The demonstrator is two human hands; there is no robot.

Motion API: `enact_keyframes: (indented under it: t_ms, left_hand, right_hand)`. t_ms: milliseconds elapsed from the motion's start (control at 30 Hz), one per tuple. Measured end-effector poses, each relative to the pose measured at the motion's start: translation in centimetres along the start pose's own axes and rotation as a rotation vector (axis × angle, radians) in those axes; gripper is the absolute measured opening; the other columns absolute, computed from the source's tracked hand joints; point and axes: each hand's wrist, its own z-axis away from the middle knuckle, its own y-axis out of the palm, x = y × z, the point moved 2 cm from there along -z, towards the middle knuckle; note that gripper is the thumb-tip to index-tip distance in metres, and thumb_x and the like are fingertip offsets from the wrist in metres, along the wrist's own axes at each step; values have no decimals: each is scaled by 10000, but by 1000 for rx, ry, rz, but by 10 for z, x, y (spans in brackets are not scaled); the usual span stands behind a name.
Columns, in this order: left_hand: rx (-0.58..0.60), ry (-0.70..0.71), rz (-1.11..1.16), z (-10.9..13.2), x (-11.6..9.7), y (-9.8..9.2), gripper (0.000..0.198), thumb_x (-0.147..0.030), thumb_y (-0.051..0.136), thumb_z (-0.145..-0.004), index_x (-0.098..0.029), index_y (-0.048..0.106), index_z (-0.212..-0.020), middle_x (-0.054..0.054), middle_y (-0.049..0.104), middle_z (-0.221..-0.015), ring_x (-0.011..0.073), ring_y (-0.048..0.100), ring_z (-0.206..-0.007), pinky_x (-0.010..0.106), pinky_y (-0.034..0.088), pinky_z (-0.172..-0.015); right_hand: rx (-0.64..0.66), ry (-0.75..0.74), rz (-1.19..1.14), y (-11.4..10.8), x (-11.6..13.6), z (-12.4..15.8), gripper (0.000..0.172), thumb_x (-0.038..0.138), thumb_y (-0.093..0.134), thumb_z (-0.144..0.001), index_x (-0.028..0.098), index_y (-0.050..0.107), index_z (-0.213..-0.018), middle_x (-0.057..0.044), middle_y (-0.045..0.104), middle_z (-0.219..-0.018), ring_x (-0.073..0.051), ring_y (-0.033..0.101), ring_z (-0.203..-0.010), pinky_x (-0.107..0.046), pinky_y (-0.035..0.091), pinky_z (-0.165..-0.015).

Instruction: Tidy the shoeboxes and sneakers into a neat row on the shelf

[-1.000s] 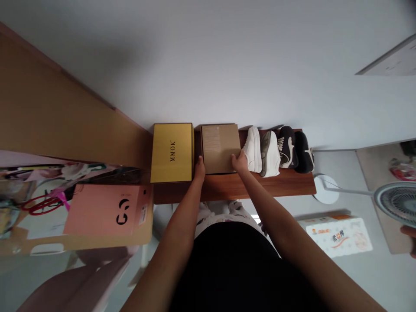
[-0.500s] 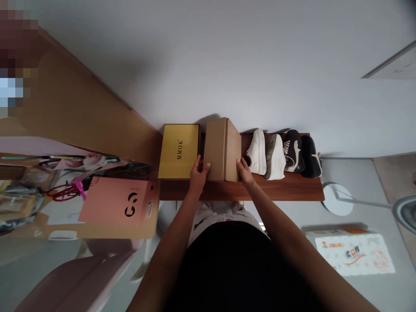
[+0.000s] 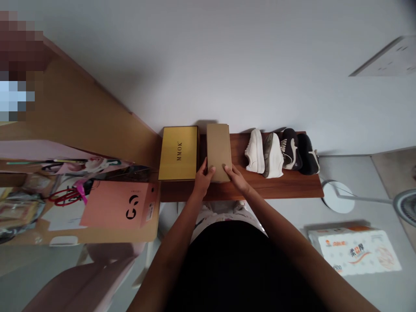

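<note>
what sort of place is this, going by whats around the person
Likely a room in a home or dorm, though which room is unclear. Shoes stand in a row on a wooden shelf, a cluttered desk has a chair beside it, and there is a standing fan.

Surroundings: desk and floor.
A pink box is set on the desk; a printed white package is noted on the floor near a fan.

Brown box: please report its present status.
Left hand and right hand holding brown box, one each side. Narrow side up. Yellow box close at left, white shoe at right.
</note>
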Motion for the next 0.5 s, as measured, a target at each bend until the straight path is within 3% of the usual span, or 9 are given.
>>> enact_keyframes:
  t_ms: [233, 333, 433, 500]
  left_hand:
    - [5, 24, -17, -7, 12, -1, 582, -396, 719, -878, -245, 596, -1426, 54, 609, -1457, 257, 531, -1384, 387, 402, -1177]
    - [-18, 10, -5, -16, 28, -5, 535, -496, 620, -933, -201, 627, -1379, 90, 575, -1491, 244, 486, -1425, 385, 355, -1205]
    - [-73, -64, -55, -27, 49, -4, 570, -552, 610, -923, -187, 626, -1360, 125, 527, -1530, 237, 446, -1456, 383, 306, -1226]
    - [-104, -142, -94, -33, 61, 0, 602, -567, 625, -906, -186, 605, -1372, 140, 493, -1555, 240, 427, -1470, 381, 290, -1229]
  right_hand:
    - [-35, 21, -75, -2, 1, 1, 698, 655, 625, -874, 262, 559, -1447, -37, 599, -1465, -281, 496, -1410, -466, 387, -1196]
    - [-92, -11, -82, -10, 4, 4, 808, 627, 638, -876, 283, 394, -1565, -64, 577, -1483, -272, 511, -1393, -464, 414, -1172]
    - [-183, -41, -55, -25, 6, 9, 993, 599, 680, -854, 303, 150, -1640, -122, 453, -1576, -286, 522, -1382, -487, 442, -1141]
    - [-216, -82, 14, -36, 8, 12, 1016, 595, 698, -841, 320, 133, -1640, -137, 356, -1629, -303, 501, -1398, -505, 453, -1128]
